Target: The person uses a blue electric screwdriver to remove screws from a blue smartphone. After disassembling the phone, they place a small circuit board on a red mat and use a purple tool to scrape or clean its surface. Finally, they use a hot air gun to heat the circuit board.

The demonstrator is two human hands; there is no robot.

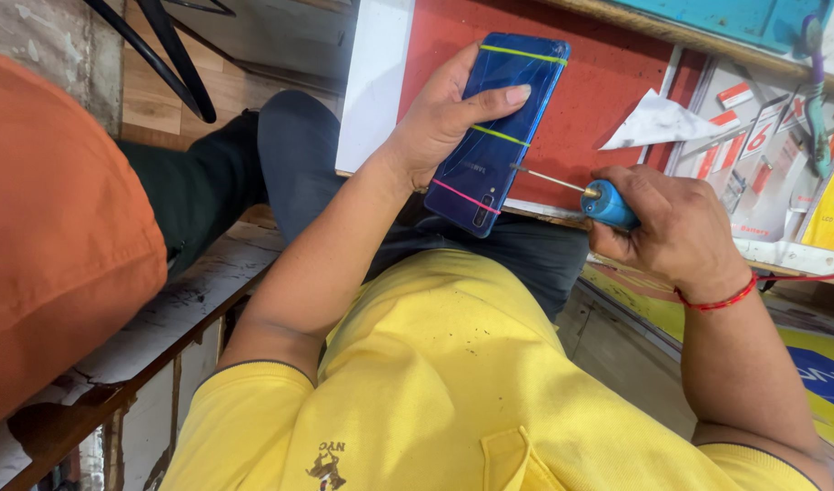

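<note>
A glossy blue rectangular phone (499,127), bound by coloured rubber bands, is gripped in the left hand (444,118) over the red-topped bench (608,82). A blue-handled thin metal screwdriver (590,193) is clasped in the right hand (676,227), its tip pointed at the phone's near long edge.

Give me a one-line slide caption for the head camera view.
Left hand holds a rubber-banded blue phone; right hand points a blue-handled screwdriver at its edge.

Red-white labelled packets (753,136), perhaps, far right.
</note>
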